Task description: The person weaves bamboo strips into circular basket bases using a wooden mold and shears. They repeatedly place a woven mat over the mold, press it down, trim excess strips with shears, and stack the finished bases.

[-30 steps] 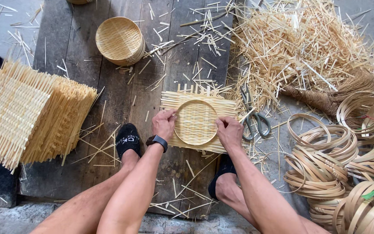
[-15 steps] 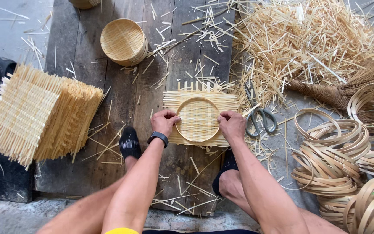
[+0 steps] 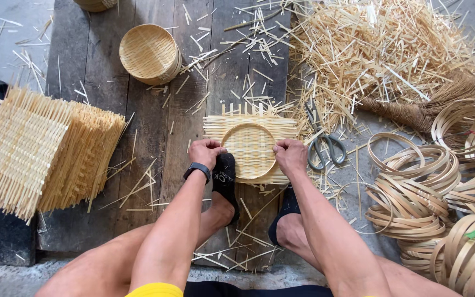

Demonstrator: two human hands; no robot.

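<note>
The left hand [image 3: 204,152] and right hand [image 3: 290,155] grip, fingers curled, a hoop [image 3: 250,150] on a woven mat [image 3: 250,127], at 9 and 3 o'clock; seating it looks underway, calling for even pressure; scissors [image 3: 323,144] lie at 3

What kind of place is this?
Probably a basket-weaving workshop. Both hands press a hoop onto a woven mat, with stacked mats, bamboo hoops and scissors around.
</note>
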